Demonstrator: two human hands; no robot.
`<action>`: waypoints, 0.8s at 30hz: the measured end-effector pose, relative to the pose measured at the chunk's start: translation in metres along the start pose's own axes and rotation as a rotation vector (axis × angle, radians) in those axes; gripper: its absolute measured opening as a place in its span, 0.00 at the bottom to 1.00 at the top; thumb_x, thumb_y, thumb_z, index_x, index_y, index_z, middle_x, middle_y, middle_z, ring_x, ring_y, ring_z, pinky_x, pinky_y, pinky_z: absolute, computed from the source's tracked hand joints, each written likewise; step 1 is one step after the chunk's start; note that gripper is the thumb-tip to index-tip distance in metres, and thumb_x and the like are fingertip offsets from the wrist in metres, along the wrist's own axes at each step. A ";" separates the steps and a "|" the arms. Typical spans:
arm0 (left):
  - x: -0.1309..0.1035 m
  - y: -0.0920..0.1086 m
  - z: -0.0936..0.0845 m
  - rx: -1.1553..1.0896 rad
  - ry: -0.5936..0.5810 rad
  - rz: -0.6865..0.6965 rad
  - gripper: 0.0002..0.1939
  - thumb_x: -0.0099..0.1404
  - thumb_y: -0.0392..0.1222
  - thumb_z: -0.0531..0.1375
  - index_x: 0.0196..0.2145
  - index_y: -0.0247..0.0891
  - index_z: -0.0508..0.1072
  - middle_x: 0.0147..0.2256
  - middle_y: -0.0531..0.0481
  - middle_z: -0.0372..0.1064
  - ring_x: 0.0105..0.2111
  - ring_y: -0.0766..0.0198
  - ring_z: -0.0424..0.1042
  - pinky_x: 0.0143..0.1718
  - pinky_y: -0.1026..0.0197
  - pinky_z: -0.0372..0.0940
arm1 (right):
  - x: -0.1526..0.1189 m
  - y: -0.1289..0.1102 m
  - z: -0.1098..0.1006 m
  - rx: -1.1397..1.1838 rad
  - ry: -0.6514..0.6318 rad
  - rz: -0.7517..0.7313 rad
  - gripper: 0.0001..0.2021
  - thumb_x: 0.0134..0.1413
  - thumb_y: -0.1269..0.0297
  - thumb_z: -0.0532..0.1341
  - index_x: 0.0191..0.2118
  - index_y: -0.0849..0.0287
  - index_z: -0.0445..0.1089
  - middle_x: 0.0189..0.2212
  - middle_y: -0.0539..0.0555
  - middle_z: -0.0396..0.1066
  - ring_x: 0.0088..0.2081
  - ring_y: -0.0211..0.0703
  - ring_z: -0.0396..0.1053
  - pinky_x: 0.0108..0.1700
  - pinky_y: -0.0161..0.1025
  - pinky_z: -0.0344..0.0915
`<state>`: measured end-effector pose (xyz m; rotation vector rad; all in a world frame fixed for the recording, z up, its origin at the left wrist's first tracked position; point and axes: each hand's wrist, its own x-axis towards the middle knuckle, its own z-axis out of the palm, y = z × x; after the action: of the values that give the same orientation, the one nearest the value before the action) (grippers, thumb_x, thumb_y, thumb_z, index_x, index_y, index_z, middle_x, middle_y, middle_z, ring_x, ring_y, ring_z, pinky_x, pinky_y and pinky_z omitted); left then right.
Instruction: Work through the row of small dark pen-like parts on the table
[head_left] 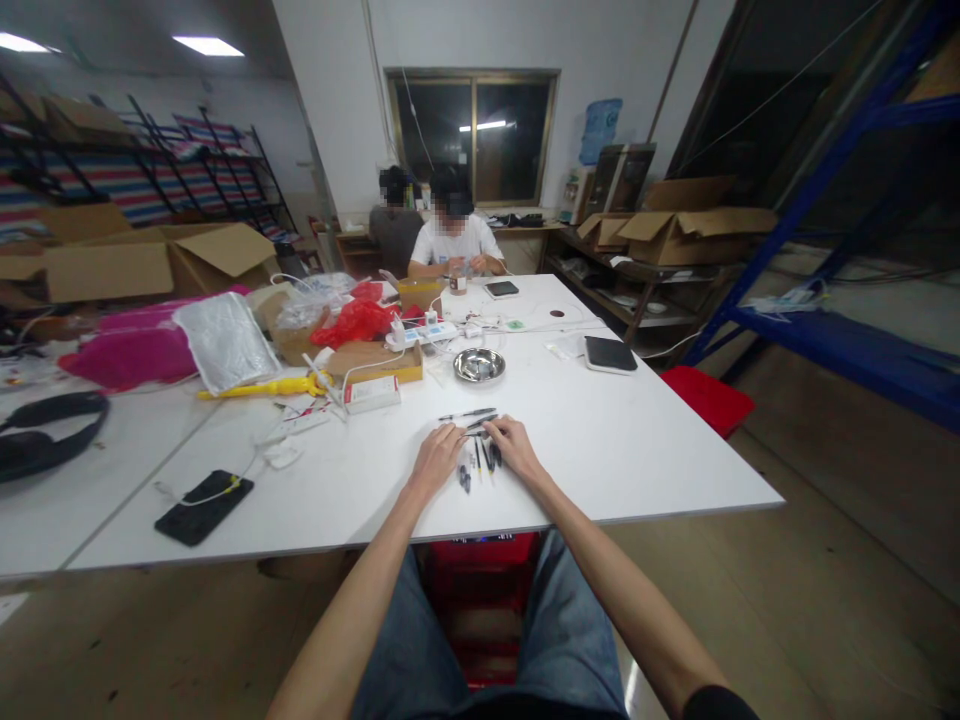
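My left hand (439,457) and my right hand (514,446) are close together over the table, fingers bent in a pinch. A thin dark pen piece (475,433) spans the small gap between their fingertips, and both seem to grip it. Just beyond them lies a pen (469,413), pointing sideways. Below the fingertips are several slim black and yellow-tipped pen refills (480,455). Small dark pen parts (465,478) lie in a group nearer to me, and black pieces (495,456) rest beside my right hand. My fingers partly cover these parts.
A shiny metal bowl (479,367) stands beyond my hands. Leftward are a small box (372,394), an open cardboard tray (409,366), a power strip (427,336) and a black phone (204,507). A dark-topped device (610,354) lies right. Two people sit at the back.
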<state>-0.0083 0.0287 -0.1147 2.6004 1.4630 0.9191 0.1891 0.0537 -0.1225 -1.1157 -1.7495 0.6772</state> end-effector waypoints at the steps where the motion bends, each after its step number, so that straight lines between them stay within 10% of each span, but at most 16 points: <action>1: 0.000 0.000 -0.001 0.011 0.004 -0.015 0.13 0.74 0.42 0.48 0.43 0.37 0.71 0.40 0.45 0.72 0.42 0.58 0.71 0.46 0.54 0.66 | 0.000 -0.001 0.000 0.011 -0.006 -0.012 0.18 0.63 0.53 0.56 0.30 0.59 0.76 0.27 0.53 0.72 0.33 0.43 0.66 0.40 0.39 0.60; 5: 0.000 -0.001 -0.001 0.019 0.025 -0.069 0.10 0.73 0.42 0.50 0.40 0.38 0.69 0.39 0.47 0.73 0.41 0.58 0.71 0.45 0.55 0.66 | 0.000 -0.004 -0.002 0.129 -0.026 -0.038 0.12 0.59 0.57 0.60 0.43 0.58 0.74 0.40 0.54 0.75 0.40 0.44 0.68 0.43 0.38 0.62; 13: -0.005 -0.002 0.002 -0.062 -0.025 -0.057 0.11 0.73 0.44 0.51 0.48 0.43 0.69 0.41 0.50 0.73 0.41 0.62 0.74 0.44 0.60 0.67 | -0.001 -0.004 -0.003 0.040 -0.001 -0.008 0.19 0.63 0.53 0.57 0.24 0.58 0.71 0.23 0.51 0.69 0.31 0.43 0.65 0.39 0.39 0.60; 19: -0.002 0.001 -0.001 -0.078 -0.023 -0.038 0.16 0.75 0.44 0.45 0.48 0.41 0.70 0.41 0.47 0.71 0.42 0.61 0.73 0.45 0.59 0.68 | -0.001 -0.008 -0.003 0.130 -0.028 -0.051 0.12 0.60 0.58 0.60 0.44 0.58 0.74 0.40 0.53 0.74 0.40 0.44 0.68 0.44 0.39 0.62; 24: -0.002 -0.002 0.002 -0.009 -0.010 -0.038 0.12 0.74 0.44 0.49 0.44 0.40 0.71 0.40 0.47 0.71 0.40 0.59 0.72 0.45 0.56 0.67 | -0.001 -0.005 -0.003 0.116 -0.036 -0.057 0.07 0.58 0.61 0.61 0.36 0.58 0.74 0.36 0.53 0.74 0.39 0.44 0.68 0.43 0.39 0.62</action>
<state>-0.0099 0.0282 -0.1176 2.5574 1.4965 0.9052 0.1901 0.0506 -0.1176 -0.9765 -1.7429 0.7585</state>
